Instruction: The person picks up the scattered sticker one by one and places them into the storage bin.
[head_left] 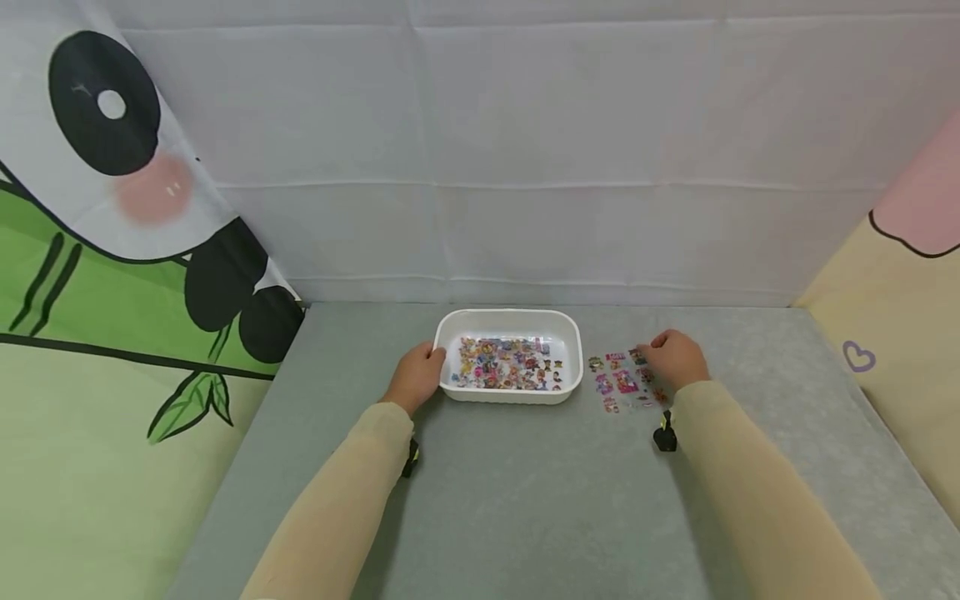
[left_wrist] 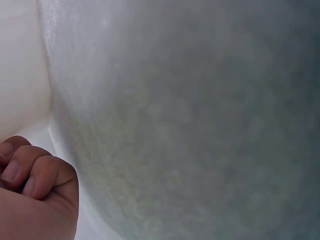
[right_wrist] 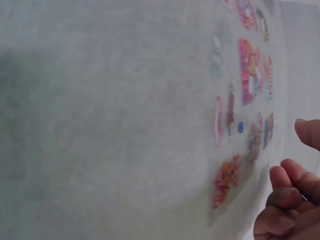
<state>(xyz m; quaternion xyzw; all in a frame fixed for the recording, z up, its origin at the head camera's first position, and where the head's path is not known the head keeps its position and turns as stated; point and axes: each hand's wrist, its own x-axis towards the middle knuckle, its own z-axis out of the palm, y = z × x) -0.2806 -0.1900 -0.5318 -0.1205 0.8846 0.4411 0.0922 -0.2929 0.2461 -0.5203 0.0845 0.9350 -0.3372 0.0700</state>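
A white rectangular plastic tray (head_left: 507, 397) stands on the table, with many small colourful cartoon stickers (head_left: 502, 363) lying inside. My left hand (head_left: 417, 377) grips the tray's left rim, its thumb at the top edge. In the left wrist view the fingers (left_wrist: 45, 175) are curled. To the right of the tray a clear sticker sheet (head_left: 625, 382) with pink and multicoloured pictures lies flat. My right hand (head_left: 675, 358) is at the sheet's upper right corner. In the right wrist view a gap shows between its thumb (right_wrist: 309, 133) and the fingertips, near the sheet (right_wrist: 250, 75).
The grey table (head_left: 540, 500) meets a creased white cloth backdrop (head_left: 525, 150) behind the tray. Printed cartoon cloths stand at the left (head_left: 225, 400) and right (head_left: 900, 333). A small black wrist device (head_left: 664, 435) hangs under the right sleeve.
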